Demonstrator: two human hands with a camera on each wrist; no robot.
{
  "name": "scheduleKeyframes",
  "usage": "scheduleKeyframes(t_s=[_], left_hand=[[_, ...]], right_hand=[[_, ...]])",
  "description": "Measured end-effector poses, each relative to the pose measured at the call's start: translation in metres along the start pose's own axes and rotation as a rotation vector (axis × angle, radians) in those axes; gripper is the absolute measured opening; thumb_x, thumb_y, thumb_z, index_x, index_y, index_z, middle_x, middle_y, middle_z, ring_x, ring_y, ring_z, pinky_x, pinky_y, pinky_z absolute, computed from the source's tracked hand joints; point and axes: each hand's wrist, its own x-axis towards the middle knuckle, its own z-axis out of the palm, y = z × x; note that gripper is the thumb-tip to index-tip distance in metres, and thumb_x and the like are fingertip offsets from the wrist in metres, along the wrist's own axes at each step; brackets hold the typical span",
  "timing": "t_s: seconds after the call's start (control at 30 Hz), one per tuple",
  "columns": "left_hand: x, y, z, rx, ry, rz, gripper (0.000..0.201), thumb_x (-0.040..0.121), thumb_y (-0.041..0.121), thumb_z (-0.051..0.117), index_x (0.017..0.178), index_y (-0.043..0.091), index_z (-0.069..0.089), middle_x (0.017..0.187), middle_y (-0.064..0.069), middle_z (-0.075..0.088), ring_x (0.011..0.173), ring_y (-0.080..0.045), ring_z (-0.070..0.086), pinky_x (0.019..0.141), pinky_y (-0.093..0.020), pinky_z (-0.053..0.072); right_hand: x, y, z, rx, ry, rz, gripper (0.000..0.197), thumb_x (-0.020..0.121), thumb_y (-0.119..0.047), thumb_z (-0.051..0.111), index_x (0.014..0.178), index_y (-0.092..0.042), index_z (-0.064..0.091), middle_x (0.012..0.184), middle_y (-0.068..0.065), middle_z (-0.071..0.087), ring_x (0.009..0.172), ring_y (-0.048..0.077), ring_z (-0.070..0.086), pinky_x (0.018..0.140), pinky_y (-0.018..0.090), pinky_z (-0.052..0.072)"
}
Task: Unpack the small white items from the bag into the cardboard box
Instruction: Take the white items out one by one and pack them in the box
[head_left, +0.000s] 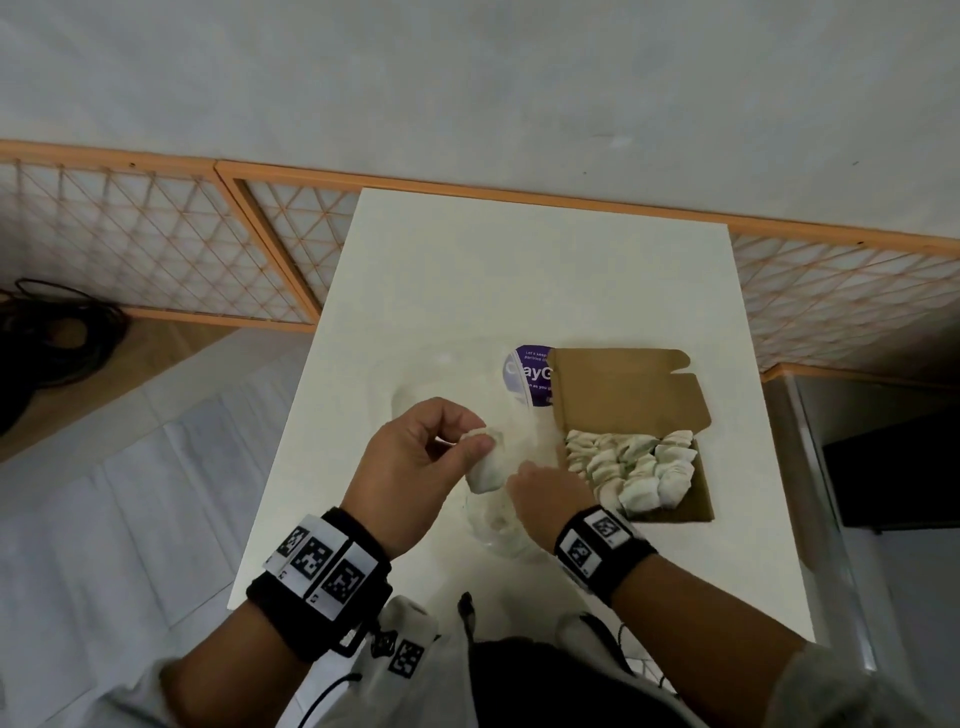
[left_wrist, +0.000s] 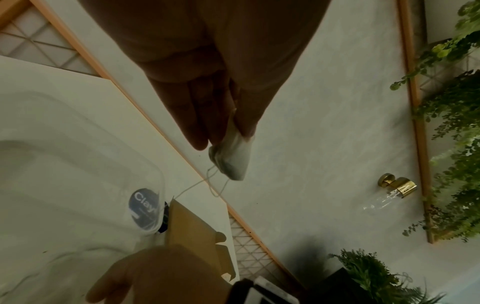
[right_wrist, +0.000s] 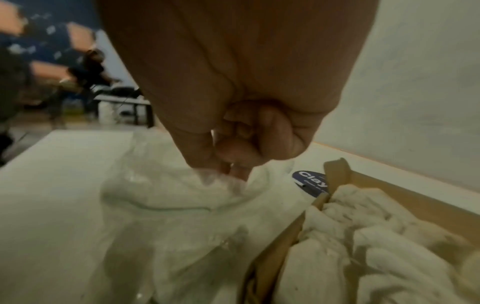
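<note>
Left hand (head_left: 415, 467) pinches a small white item (head_left: 485, 470) above the clear bag (head_left: 498, 525) on the counter (head_left: 519, 270), while your right hand (head_left: 545, 493) grips the bag's plastic. Carry the item right to the cardboard box (head_left: 698, 499), minding its trailing string, and tuck it beside the packed ones.

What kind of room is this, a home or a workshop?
Probably a decorated indoor room, perhaps a home or studio: a plain white table, orange wooden lattice screens along the grey wall, green leafy plants and a brass wall lamp.
</note>
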Motion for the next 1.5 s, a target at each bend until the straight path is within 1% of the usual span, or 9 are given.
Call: scheduleKeyframes(t_s=[0.33,0.6,0.8,0.87,0.97,1.1,1.17,1.27,1.5], left_hand=[[-0.004,-0.012,-0.001,0.041,-0.045,-0.024,0.008,0.093,0.022,0.076,0.087,0.027,0.073,0.082,0.003,0.071,0.062,-0.005,0.058,0.061,-0.019,0.048],[0.005,-0.019,-0.002,0.050,-0.050,-0.019,0.010,0.093,0.021,0.076,0.087,0.027,0.073,0.076,0.009,0.068,0.058,-0.001,0.054,0.059,-0.014,0.043],[0.010,-0.025,0.000,0.115,-0.068,-0.017,0.011,0.094,0.023,0.074,0.086,0.029,0.071,0.079,0.005,0.071,0.061,-0.003,0.057,0.061,-0.017,0.047],[0.011,-0.028,0.000,0.152,-0.086,-0.028,0.010,0.094,0.025,0.074,0.086,0.030,0.071,0.081,0.005,0.073,0.066,-0.008,0.061,0.064,-0.022,0.051],[0.010,-0.031,0.001,0.190,-0.148,-0.038,0.010,0.095,0.025,0.072,0.086,0.030,0.070,0.082,0.006,0.075,0.074,-0.015,0.069,0.072,-0.029,0.055],[0.007,-0.028,0.003,0.241,-0.283,-0.024,0.012,0.094,0.022,0.073,0.086,0.030,0.072,0.081,0.011,0.077,0.073,-0.004,0.071,0.071,-0.018,0.053],[0.007,-0.029,0.005,0.271,-0.334,-0.019,0.011,0.094,0.023,0.074,0.087,0.031,0.072,0.083,0.013,0.078,0.077,-0.003,0.073,0.077,-0.023,0.058],[0.006,-0.031,0.008,0.305,-0.364,-0.013,0.008,0.093,0.029,0.074,0.087,0.033,0.071,0.087,0.014,0.078,0.082,-0.002,0.074,0.086,-0.033,0.060],[0.005,-0.030,0.010,0.387,-0.370,0.002,0.006,0.093,0.030,0.072,0.087,0.030,0.070,0.084,0.018,0.077,0.081,0.002,0.072,0.083,-0.029,0.059]], right_hand=[[0.015,-0.009,0.016,-0.187,-0.067,0.028,0.033,0.110,-0.014,0.040,0.132,-0.006,0.063,0.140,0.015,0.056,0.126,0.031,0.060,0.104,0.039,0.050],[-0.014,0.007,-0.034,0.235,0.033,0.090,0.017,0.104,-0.025,0.050,0.107,-0.016,0.065,0.113,0.008,0.061,0.098,0.029,0.066,0.085,0.040,0.055],[-0.049,0.021,-0.070,0.583,0.077,0.018,0.008,0.102,-0.028,0.059,0.099,-0.022,0.064,0.096,-0.009,0.068,0.082,0.008,0.062,0.069,0.022,0.049],[-0.058,0.023,-0.077,0.663,0.099,0.031,0.011,0.104,-0.031,0.058,0.097,-0.023,0.061,0.088,-0.010,0.065,0.076,0.006,0.062,0.070,0.028,0.054],[-0.071,0.025,-0.086,0.698,0.163,0.041,0.012,0.104,-0.035,0.057,0.098,-0.026,0.061,0.085,-0.009,0.065,0.076,0.007,0.062,0.072,0.032,0.054],[-0.087,0.027,-0.099,0.801,0.240,-0.002,0.012,0.105,-0.035,0.059,0.096,-0.029,0.063,0.082,-0.009,0.065,0.067,0.003,0.057,0.064,0.027,0.051],[-0.091,0.028,-0.102,0.854,0.249,-0.006,0.012,0.104,-0.033,0.062,0.094,-0.028,0.065,0.082,-0.008,0.067,0.065,0.008,0.060,0.060,0.026,0.054],[-0.088,0.029,-0.099,0.871,0.281,0.001,0.012,0.100,-0.033,0.068,0.088,-0.030,0.067,0.080,-0.008,0.069,0.068,0.019,0.066,0.060,0.033,0.057],[-0.077,0.027,-0.081,0.813,0.321,0.050,0.010,0.098,-0.032,0.069,0.089,-0.028,0.068,0.083,-0.009,0.070,0.074,0.006,0.062,0.075,0.036,0.057]])
